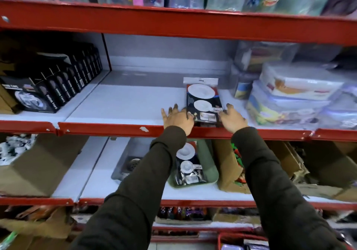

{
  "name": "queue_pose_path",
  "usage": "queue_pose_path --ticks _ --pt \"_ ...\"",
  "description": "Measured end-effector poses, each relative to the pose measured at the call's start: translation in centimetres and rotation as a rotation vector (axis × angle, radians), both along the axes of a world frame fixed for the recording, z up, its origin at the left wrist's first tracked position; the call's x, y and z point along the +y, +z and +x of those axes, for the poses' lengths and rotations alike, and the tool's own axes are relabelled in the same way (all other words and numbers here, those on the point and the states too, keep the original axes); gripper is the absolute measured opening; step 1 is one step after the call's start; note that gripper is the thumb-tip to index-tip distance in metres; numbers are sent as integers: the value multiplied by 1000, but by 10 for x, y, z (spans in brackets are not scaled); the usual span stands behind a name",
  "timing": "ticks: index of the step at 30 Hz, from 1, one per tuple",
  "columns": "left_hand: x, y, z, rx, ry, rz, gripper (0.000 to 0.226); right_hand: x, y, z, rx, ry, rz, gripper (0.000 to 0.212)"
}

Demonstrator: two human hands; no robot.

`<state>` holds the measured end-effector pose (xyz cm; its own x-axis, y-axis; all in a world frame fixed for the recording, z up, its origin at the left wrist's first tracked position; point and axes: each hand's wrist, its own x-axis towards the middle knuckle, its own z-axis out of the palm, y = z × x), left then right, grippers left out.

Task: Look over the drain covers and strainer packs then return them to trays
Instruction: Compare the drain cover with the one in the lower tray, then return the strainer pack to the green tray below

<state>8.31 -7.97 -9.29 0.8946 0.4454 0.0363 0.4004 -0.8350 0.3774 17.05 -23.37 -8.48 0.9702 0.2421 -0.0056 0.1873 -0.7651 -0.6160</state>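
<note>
We've got both hands, left hand (178,116) & right hand (232,118), grasping a strainer pack (203,102) on the shelf (123,104); another sits in the green tray (209,174) below, so prob midway.

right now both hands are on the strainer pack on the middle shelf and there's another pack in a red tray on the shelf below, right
Not quite: the tray on the shelf below is green, not red, as the head view shows. The rest holds: the left hand and right hand flank the strainer pack on the middle shelf, and another pack lies in that tray.
</note>
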Motion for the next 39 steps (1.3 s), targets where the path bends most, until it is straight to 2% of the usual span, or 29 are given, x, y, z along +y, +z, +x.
queue_pose_path --ticks 3,4,6,8,11,13,16,17,19,22,24,26,28,30,31,33,34,37,39 --pt "3 12 -20 -101 72 -232 50 -16 9 0 131 -24 472 60" --pt "4 16 -30 -176 86 -382 47 -24 12 -6 228 -12 627 56" --pt "4 16 -59 -332 42 -751 21 -46 11 -23 456 116 795 36" --pt "9 3 -86 -306 -55 -1008 16 -70 2 -44 673 360 760 27" --pt "16 -29 -124 30 -150 -1194 16 -94 -38 -58 830 625 553 38" --pt "16 -60 -140 290 -173 -1202 21 -103 -72 -65 938 662 400 41" --pt "4 -108 -155 543 -99 -1187 20 -108 -122 -78 1108 687 212 63" --pt "-1 -122 -158 594 -64 -1198 19 -108 -134 -84 1164 687 195 55" --pt "-7 -145 -162 684 -7 -1177 14 -107 -154 -92 1204 634 168 23" --pt "-9 -170 -154 655 93 -1140 13 -107 -182 -89 1203 522 174 43" --pt "-10 -179 -141 513 211 -1135 15 -98 -189 -82 1099 375 238 40" --pt "-13 -181 -124 335 364 -1171 21 -81 -186 -76 927 178 315 55" --pt "-14 -186 -106 202 427 -1072 33 -63 -185 -69 851 43 415 63" --pt "-16 -188 -96 127 477 -906 37 -53 -185 -66 816 -4 360 59" --pt "-19 -184 -96 97 495 -817 36 -52 -182 -67 748 31 254 53" --pt "-27 -160 -98 -37 468 -631 29 -52 -166 -69 372 125 92 26" --pt "-29 -147 -99 -149 420 -500 26 -53 -151 -73 173 135 109 12" --pt "-31 -97 -86 -564 222 -50 25 -48 -91 -76 -358 44 324 21" --pt "-31 -64 -62 -613 160 167 36 -36 -58 -61 -565 15 321 23"
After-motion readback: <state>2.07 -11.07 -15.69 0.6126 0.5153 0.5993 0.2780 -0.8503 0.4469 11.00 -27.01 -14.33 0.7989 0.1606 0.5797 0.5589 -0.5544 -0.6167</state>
